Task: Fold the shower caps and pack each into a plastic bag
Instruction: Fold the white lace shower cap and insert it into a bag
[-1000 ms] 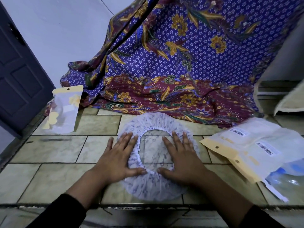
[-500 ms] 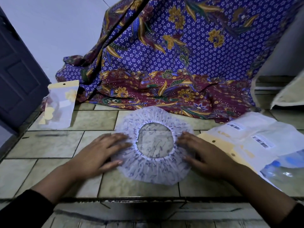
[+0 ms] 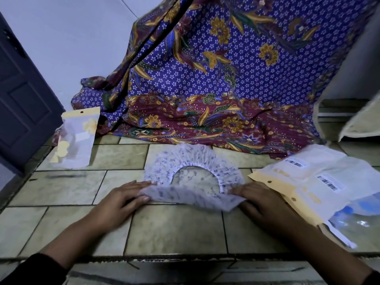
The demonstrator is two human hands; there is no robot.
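Note:
A white shower cap (image 3: 191,161) with a blue print lies on the tiled floor, its near half lifted and turned up toward the far half. My left hand (image 3: 121,199) pinches the cap's left near edge. My right hand (image 3: 259,199) pinches its right near edge. The elastic opening shows as a half circle in the middle. A pile of plastic bags (image 3: 320,182) with yellow headers and barcode labels lies to the right, touching my right hand's side.
One filled bag (image 3: 76,138) with a yellow header lies at the left by a dark door (image 3: 22,103). A purple and maroon patterned cloth (image 3: 216,89) hangs behind the cap. A floor step edge (image 3: 185,258) runs close to me.
Both hands slid from the cap's inner ring out to its sides, took hold of the near edge and lifted it up and forward over the cap.

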